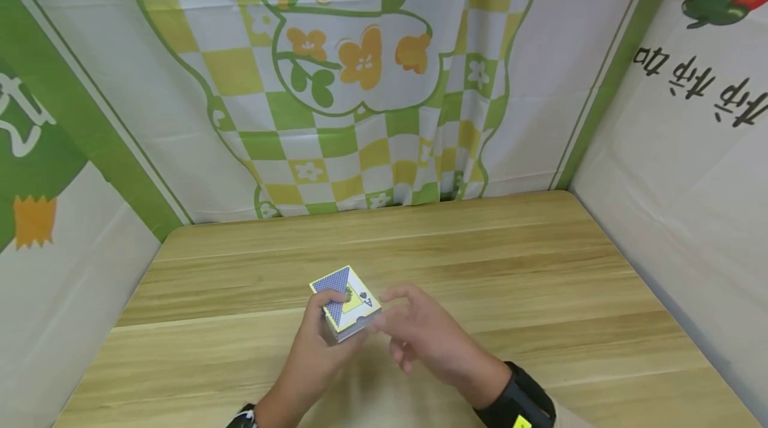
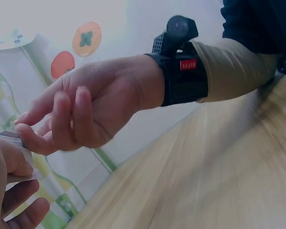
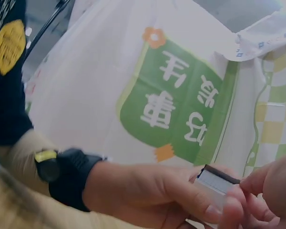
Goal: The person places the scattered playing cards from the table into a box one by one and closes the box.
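Note:
A small box of playing cards is tilted up over the table, its printed top showing a blue pattern, a yellow frame and an ace of spades. My left hand grips it, with the thumb across the top and the other fingers underneath. On the right, my right hand has its thumb and forefinger at the box's near right corner, its other fingers loosely bent. The right wrist view shows the narrow end of the card box with a dark edge, and right-hand fingertips touching its corner.
Below the hands lies a wood-grain table. Printed cloth hangs behind it, a checked green and yellow curtain, with white cloth walls on both sides. Black wrist straps sit on both arms.

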A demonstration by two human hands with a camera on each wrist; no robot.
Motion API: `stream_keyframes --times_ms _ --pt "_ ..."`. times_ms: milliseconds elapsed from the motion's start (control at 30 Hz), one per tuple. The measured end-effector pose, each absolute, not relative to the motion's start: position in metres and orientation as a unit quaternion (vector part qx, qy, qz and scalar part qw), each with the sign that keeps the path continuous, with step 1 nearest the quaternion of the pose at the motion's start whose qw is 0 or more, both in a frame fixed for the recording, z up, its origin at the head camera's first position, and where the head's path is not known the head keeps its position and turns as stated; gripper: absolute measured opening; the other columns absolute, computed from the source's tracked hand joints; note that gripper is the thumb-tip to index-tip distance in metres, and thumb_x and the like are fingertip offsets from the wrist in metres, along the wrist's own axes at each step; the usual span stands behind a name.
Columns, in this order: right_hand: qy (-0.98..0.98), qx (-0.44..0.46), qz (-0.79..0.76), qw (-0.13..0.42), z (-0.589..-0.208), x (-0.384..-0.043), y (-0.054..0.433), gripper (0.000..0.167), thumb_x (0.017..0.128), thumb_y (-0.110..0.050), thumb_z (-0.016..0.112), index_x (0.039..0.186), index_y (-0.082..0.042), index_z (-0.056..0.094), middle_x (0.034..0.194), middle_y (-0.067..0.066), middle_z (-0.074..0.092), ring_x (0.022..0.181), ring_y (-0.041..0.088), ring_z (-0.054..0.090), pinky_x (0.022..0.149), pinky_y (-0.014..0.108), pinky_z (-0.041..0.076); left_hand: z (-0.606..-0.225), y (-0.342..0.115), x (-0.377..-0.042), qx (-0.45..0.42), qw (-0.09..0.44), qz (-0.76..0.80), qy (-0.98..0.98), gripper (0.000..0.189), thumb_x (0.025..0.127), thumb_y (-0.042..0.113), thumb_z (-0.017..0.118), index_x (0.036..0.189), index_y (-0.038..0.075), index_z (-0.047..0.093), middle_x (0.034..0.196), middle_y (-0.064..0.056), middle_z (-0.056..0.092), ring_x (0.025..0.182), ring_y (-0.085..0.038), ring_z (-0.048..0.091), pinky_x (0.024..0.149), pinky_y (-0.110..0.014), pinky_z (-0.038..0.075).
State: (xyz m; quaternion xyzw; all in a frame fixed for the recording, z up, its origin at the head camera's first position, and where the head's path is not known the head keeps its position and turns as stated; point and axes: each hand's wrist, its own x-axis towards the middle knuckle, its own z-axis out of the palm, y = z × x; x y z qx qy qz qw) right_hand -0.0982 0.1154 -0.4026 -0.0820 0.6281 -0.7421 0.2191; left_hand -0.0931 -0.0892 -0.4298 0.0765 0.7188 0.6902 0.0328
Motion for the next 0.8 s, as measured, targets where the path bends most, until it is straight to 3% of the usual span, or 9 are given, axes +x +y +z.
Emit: stream_keyframes --times_ms 167,333,467,633,800 --pt "0.687 -0.090 -0.698 0.179 -0.402 -0.100 0.114 0.050 0.094 -0.024 0.072 0.131 -0.002 0.048 0.084 0.003 0.060 0.052 0.011 0.045 0.046 0.024 0.041 -0.429 -0.087 -0.091 0.085 0.033 0.695 0.713 0.060 0.082 -0.003 0.078 0.127 0.013 0.041 0.134 -0.026 0.041 0.106 -0.026 0.059 0.079 -0.028 0.057" --pt "0.727 -0.114 -0.650 0.189 -0.404 -0.102 0.116 0.041 0.100 -0.031 0.064 0.129 -0.003 0.061 0.090 0.005 0.060 0.056 0.014 0.045 0.053 0.026 0.042 -0.429 -0.087 -0.090 0.093 0.054 0.682 0.724 0.060 0.082 -0.001 0.079 0.126 0.017 0.043 0.131 -0.024 0.045 0.100 -0.024 0.062 0.076 -0.028 0.057" --pt "0.725 -0.115 -0.649 0.201 -0.405 -0.104 0.117 0.036 0.100 -0.036 0.062 0.119 -0.005 0.066 0.098 0.005 0.064 0.075 0.016 0.054 0.068 0.030 0.046 -0.429 -0.088 -0.089 0.109 0.094 0.665 0.733 0.061 0.083 0.006 0.081 0.128 0.021 0.042 0.133 -0.024 0.045 0.099 -0.024 0.065 0.076 -0.030 0.058" --pt "0.719 -0.110 -0.654 0.207 -0.407 -0.107 0.121 0.041 0.100 -0.041 0.059 0.118 -0.004 0.066 0.108 0.007 0.067 0.097 0.019 0.061 0.083 0.035 0.049 -0.426 -0.091 -0.089 0.151 0.138 0.649 0.733 0.065 0.087 0.012 0.080 0.133 0.021 0.035 0.135 -0.026 0.043 0.102 -0.026 0.065 0.079 -0.033 0.059" --pt "0.698 -0.103 -0.673 0.221 -0.408 -0.111 0.127 0.048 0.103 -0.043 0.054 0.122 0.000 0.064 0.108 0.009 0.070 0.097 0.019 0.066 0.086 0.033 0.054 -0.417 -0.098 -0.091 0.230 0.173 0.604 0.743 0.066 0.092 0.016 0.074 0.141 0.019 0.030 0.117 -0.020 0.063 0.100 -0.024 0.066 0.080 -0.033 0.057"
